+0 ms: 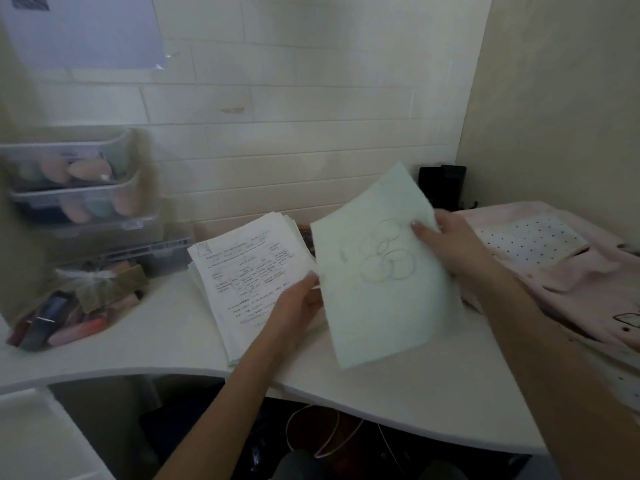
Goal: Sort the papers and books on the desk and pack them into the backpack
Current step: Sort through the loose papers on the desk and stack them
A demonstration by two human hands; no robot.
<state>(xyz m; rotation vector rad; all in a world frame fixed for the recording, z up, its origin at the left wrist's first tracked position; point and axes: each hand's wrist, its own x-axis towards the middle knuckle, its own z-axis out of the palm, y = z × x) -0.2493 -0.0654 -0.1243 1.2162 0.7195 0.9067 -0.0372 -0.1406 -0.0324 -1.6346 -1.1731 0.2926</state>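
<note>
Paper is the weak point at this moment: a single pale sheet (384,271) with pencilled circles is being held up in the middle of the frame, tilted, its lower corner hanging over the near edge of the white surface (145,341). The right hand (446,244) is gripping its upper right edge, thumb lying across the front and the other fingers hidden behind, while the left hand (298,303) is pinching its left edge, fingers pressed together, just where it meets the stack of printed papers (249,275) lying to the left of centre. That stack is already fanning out at its edges, and its near corner is reaching close to the surface's curved front edge; a brush from the left wrist could, I judge, be pushing sheets off onto the cables in the dark space below. With grips only at two edges, the thin sheet is likely to be creasing or slipping if either hand lets go early. At the right edge of the frame a pink fabric item (561,258) with a dotted panel is lying, possibly the backpack, though I cannot tell; no opening is showing, so packing would be stalling there. At the left, blurred clear trays (69,178) and a bag of small items (69,313) are crowding the spare room for sorting.
</note>
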